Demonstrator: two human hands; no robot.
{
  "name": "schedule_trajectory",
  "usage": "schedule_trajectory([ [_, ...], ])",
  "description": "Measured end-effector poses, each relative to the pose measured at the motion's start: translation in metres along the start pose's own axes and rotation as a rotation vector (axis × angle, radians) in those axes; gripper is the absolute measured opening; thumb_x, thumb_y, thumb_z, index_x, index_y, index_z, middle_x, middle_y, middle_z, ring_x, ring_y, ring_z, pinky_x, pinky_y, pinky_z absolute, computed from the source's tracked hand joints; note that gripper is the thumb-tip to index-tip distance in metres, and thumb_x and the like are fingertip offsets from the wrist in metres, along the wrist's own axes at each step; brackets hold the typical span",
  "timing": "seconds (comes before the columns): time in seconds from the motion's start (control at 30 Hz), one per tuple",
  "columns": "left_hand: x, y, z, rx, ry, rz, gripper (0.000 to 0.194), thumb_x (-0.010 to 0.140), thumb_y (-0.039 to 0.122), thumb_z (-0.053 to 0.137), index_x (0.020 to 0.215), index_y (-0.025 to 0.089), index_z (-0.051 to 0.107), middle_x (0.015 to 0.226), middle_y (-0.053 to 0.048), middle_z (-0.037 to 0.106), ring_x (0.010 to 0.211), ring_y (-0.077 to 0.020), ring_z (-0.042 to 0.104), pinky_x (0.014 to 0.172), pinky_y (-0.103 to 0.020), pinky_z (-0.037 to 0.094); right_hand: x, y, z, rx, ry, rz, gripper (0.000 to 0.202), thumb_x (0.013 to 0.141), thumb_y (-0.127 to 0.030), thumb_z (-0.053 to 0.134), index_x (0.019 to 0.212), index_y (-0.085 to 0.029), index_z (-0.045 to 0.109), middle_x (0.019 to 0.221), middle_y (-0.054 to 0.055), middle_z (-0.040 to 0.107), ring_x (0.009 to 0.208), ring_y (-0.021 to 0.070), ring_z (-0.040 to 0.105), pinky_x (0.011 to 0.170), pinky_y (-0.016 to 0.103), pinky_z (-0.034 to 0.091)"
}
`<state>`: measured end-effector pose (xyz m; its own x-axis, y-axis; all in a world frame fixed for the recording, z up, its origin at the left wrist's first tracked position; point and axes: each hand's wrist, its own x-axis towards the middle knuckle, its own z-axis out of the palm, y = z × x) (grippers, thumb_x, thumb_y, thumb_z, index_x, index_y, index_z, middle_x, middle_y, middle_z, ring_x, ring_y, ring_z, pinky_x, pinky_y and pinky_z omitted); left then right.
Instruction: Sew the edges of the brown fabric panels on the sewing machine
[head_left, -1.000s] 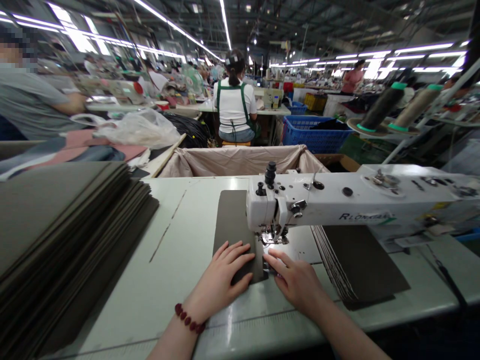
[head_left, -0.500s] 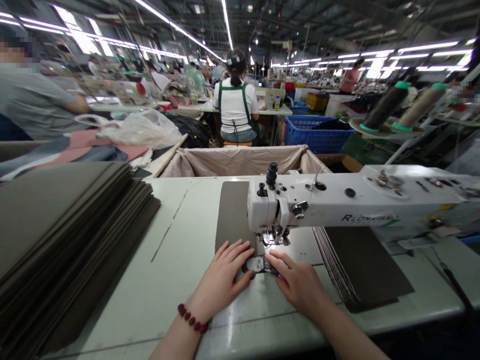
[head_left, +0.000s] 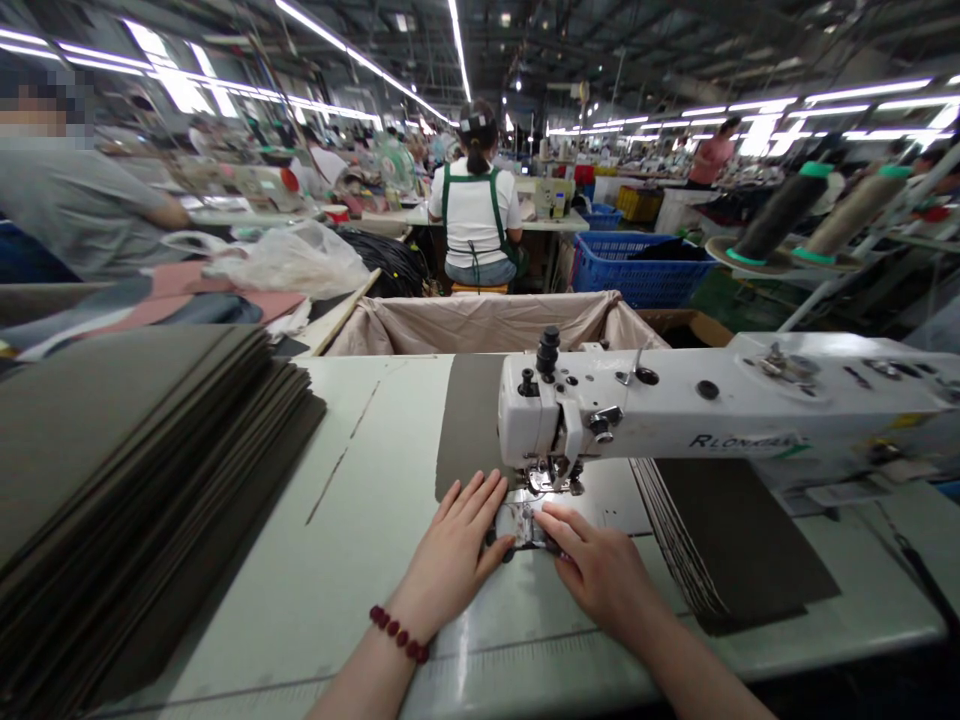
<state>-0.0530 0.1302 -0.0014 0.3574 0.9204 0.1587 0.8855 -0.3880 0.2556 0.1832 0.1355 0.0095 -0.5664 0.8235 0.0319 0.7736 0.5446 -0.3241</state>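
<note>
A grey-brown fabric panel (head_left: pixel 472 420) lies flat left of the white sewing machine's head (head_left: pixel 525 410), its right edge at the presser foot (head_left: pixel 553 478). My left hand (head_left: pixel 457 545) rests palm down, fingertips on the panel's near edge, fingers stretched and thumb beside the metal guide (head_left: pixel 521 522). Close by on the right, my right hand (head_left: pixel 596 560) has its index fingertip on the guide in front of the foot. Its other fingers are bent beneath, and what they hold, if anything, is hidden.
Tall stack of dark panels (head_left: pixel 150 480) at left; smaller stack (head_left: pixel 742 540) under the machine arm. Behind the table stand a cloth-lined bin (head_left: pixel 487 325) and a blue basket (head_left: pixel 637 270). A person in a green apron (head_left: pixel 480 215) sits ahead; thread cones (head_left: pixel 784 215) stand right.
The panel has moved away from me, past the foot, so its near edge now shows by my left fingertips. More of the metal guide is uncovered. The view has shifted slightly.
</note>
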Motion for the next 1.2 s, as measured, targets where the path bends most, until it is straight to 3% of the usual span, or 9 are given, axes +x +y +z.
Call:
schedule_trajectory([
  [1.2, -0.0003, 0.0014, -0.0012, -0.025, 0.003, -0.023, 0.063, 0.094, 0.049, 0.043, 0.149, 0.026, 0.021, 0.154, -0.004, 0.028, 0.142, -0.0250, 0.022, 0.115, -0.051, 0.018, -0.0019, -0.0015, -0.0016, 0.047, 0.043, -0.006, 0.053, 0.085, -0.013, 0.047, 0.136, -0.029, 0.043, 0.143, 0.000, 0.044, 0.109, 0.0193, 0.058, 0.093, 0.033, 0.046],
])
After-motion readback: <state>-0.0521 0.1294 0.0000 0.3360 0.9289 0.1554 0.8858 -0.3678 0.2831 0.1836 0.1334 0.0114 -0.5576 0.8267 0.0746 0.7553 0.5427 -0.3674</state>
